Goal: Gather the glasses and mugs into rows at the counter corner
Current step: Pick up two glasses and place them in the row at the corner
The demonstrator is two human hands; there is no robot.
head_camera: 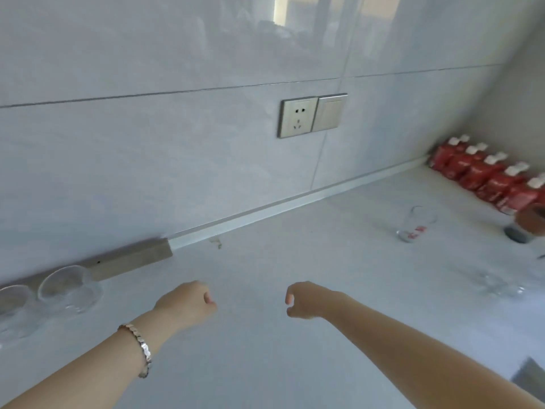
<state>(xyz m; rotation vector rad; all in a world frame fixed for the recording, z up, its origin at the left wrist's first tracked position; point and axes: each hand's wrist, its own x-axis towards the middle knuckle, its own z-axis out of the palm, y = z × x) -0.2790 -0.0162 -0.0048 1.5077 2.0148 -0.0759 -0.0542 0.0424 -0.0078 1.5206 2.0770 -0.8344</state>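
Two clear glasses stand side by side against the wall at the far left: one (69,287) fully in view, the other (13,305) cut by the frame edge. A clear glass with red print (414,224) stands at the right. A dark-bottomed glass or mug (520,228) sits further right, blurred. Another clear glass (501,286) shows as a blur near the right edge. My left hand (187,304) and my right hand (306,299) hover over the middle of the counter, fingers loosely curled, holding nothing.
The white counter (265,349) meets a tiled wall with a metal socket and switch (311,115). A row of red cartons with white caps (486,172) lines the right wall into the corner. A grey strip (129,258) lies along the wall.
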